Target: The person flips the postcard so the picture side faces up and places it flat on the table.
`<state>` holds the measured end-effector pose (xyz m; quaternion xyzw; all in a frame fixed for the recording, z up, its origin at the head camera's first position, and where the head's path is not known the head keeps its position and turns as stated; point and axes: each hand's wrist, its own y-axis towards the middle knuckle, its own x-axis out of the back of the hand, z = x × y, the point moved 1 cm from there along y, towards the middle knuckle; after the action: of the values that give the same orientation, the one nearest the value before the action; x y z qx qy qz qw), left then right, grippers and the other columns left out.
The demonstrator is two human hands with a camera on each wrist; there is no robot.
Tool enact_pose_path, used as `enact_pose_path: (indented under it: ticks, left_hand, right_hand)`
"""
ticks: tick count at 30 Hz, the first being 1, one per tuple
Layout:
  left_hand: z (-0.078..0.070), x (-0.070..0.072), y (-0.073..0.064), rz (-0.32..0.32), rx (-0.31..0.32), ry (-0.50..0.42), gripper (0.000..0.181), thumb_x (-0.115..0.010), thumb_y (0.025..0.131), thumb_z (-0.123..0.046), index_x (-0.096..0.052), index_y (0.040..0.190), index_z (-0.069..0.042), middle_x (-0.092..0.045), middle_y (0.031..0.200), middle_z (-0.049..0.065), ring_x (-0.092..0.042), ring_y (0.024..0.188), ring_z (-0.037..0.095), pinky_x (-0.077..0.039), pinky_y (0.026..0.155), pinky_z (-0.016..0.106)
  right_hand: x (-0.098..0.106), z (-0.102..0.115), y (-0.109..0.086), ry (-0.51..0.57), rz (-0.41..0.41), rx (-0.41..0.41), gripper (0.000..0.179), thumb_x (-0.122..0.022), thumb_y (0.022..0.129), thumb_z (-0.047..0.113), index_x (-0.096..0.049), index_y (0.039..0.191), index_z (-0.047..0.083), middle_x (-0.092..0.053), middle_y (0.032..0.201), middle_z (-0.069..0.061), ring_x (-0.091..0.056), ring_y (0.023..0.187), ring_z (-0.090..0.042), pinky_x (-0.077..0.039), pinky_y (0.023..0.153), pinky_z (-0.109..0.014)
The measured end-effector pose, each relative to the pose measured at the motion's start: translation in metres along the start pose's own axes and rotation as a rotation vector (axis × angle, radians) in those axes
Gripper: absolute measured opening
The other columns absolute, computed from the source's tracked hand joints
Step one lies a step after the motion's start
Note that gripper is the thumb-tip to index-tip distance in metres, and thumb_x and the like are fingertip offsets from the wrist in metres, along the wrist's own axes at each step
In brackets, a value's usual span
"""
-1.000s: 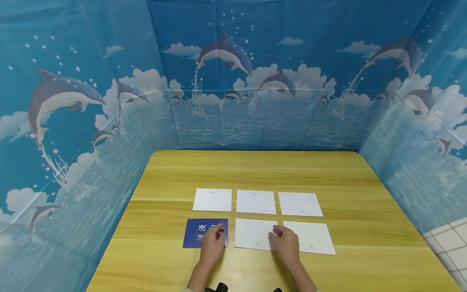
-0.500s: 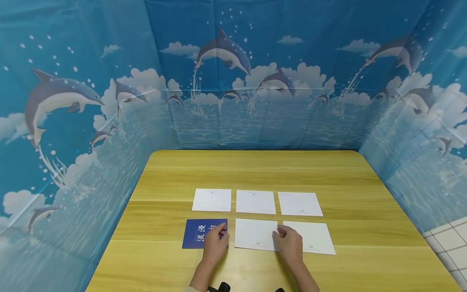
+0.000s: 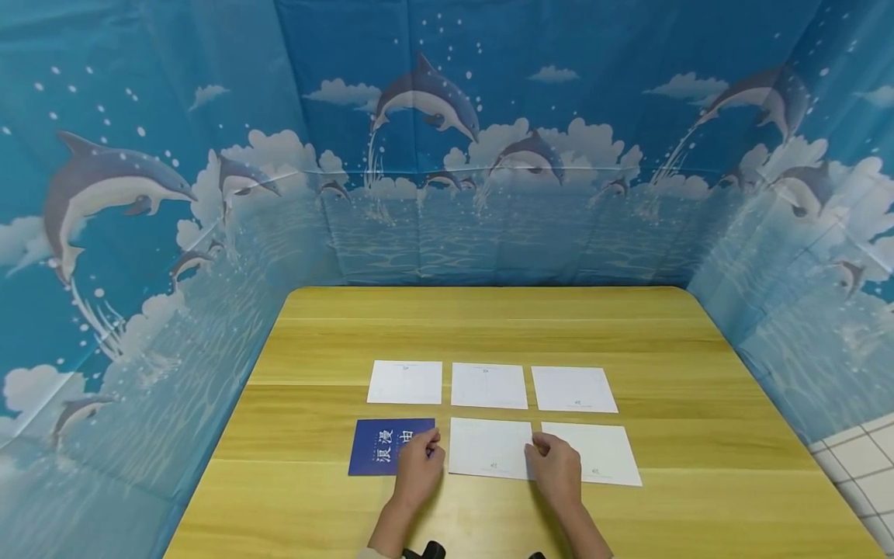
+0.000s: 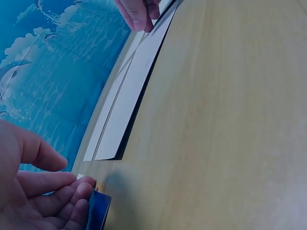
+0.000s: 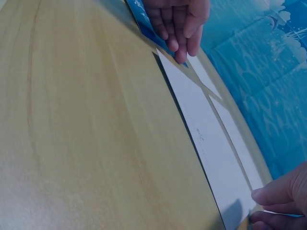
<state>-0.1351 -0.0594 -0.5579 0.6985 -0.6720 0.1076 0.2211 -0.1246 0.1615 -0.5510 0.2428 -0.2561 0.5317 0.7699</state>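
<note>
A blue card with white characters lies at the front left of the table. My left hand hovers over its right edge, fingers loosely curled; in the left wrist view the thumb stands apart from the fingers. Beside it lies a white card with a small print near its front edge. My right hand is at that card's right edge, with thumb and fingertips over the gap towards another white card. In the right wrist view the right thumb is close to the middle card's corner.
Behind these, a second row holds three white cards: left, middle and right. The wooden table is bordered by a blue dolphin-print curtain at the back and sides. White tiles show at right.
My left hand has shifted slightly to the right, uncovering more of the blue card's characters. The right hand has also moved a little to the right. The cards lie where they were.
</note>
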Motion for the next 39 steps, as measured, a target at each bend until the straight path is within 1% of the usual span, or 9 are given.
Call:
enact_pose_path:
  ticks: [4,8,12,17,21,27,33,39]
  left_hand:
    - [-0.001,-0.001,0.0,0.012,-0.017,0.025,0.031,-0.054,0.078,0.006,-0.06,0.108,0.014,-0.063,0.096,0.017,-0.059,0.085,0.025,-0.049,0.074,0.034]
    - [-0.002,-0.004,0.0,0.021,-0.052,0.061,0.032,-0.053,0.077,0.006,-0.06,0.107,0.014,-0.063,0.095,0.017,-0.059,0.086,0.027,-0.049,0.076,0.037]
    - [-0.004,-0.006,-0.002,0.028,-0.075,0.105,0.032,-0.054,0.077,0.006,-0.06,0.108,0.014,-0.063,0.098,0.019,-0.059,0.091,0.03,-0.048,0.08,0.041]
    - [-0.006,-0.009,-0.003,0.047,-0.063,0.133,0.034,-0.054,0.079,0.004,-0.059,0.111,0.013,-0.061,0.106,0.022,-0.056,0.101,0.034,-0.044,0.086,0.045]
    - [-0.005,-0.012,-0.004,0.046,-0.053,0.147,0.034,-0.054,0.08,0.003,-0.059,0.112,0.012,-0.061,0.108,0.022,-0.055,0.104,0.035,-0.043,0.088,0.045]
    - [-0.008,-0.013,-0.007,0.041,-0.068,0.137,0.034,-0.054,0.079,0.005,-0.059,0.111,0.013,-0.06,0.109,0.024,-0.055,0.105,0.037,-0.043,0.088,0.045]
    - [-0.011,-0.014,-0.009,0.04,-0.044,0.139,0.033,-0.053,0.08,0.004,-0.059,0.112,0.012,-0.06,0.111,0.022,-0.054,0.106,0.037,-0.042,0.089,0.046]
    - [-0.012,-0.015,-0.01,0.021,-0.043,0.127,0.034,-0.054,0.078,0.006,-0.059,0.111,0.013,-0.061,0.109,0.023,-0.055,0.104,0.037,-0.042,0.088,0.046]
  right_hand:
    - [0.0,0.0,0.0,0.002,-0.007,0.011,0.018,-0.068,0.077,0.002,-0.069,0.092,-0.008,-0.066,0.079,-0.012,-0.056,0.069,-0.021,-0.045,0.061,-0.036]
    - [-0.001,0.0,-0.001,0.007,-0.01,0.02,0.018,-0.067,0.076,0.001,-0.069,0.091,-0.008,-0.066,0.078,-0.012,-0.055,0.068,-0.021,-0.045,0.061,-0.036]
    - [-0.001,0.001,-0.001,0.008,-0.012,0.022,0.018,-0.067,0.076,0.001,-0.069,0.091,-0.008,-0.067,0.08,-0.014,-0.057,0.07,-0.022,-0.046,0.062,-0.037]
    - [-0.001,0.001,-0.002,0.01,-0.016,0.017,0.018,-0.067,0.076,0.0,-0.069,0.091,-0.008,-0.067,0.081,-0.015,-0.059,0.071,-0.023,-0.047,0.065,-0.04]
    - [-0.002,0.001,-0.002,0.01,-0.021,0.017,0.017,-0.067,0.075,-0.001,-0.069,0.091,-0.008,-0.067,0.08,-0.015,-0.059,0.071,-0.023,-0.047,0.064,-0.04]
    - [-0.003,0.003,-0.003,0.014,-0.029,0.017,0.016,-0.067,0.075,-0.002,-0.069,0.089,-0.009,-0.066,0.077,-0.014,-0.058,0.068,-0.022,-0.047,0.062,-0.037]
    - [-0.003,0.004,-0.004,0.034,-0.036,0.014,0.015,-0.066,0.075,-0.002,-0.069,0.088,-0.009,-0.066,0.077,-0.013,-0.059,0.069,-0.022,-0.047,0.061,-0.036]
    - [-0.002,0.005,-0.004,0.038,-0.042,0.016,0.015,-0.065,0.075,-0.002,-0.069,0.087,-0.008,-0.066,0.074,-0.012,-0.058,0.066,-0.021,-0.046,0.06,-0.035]
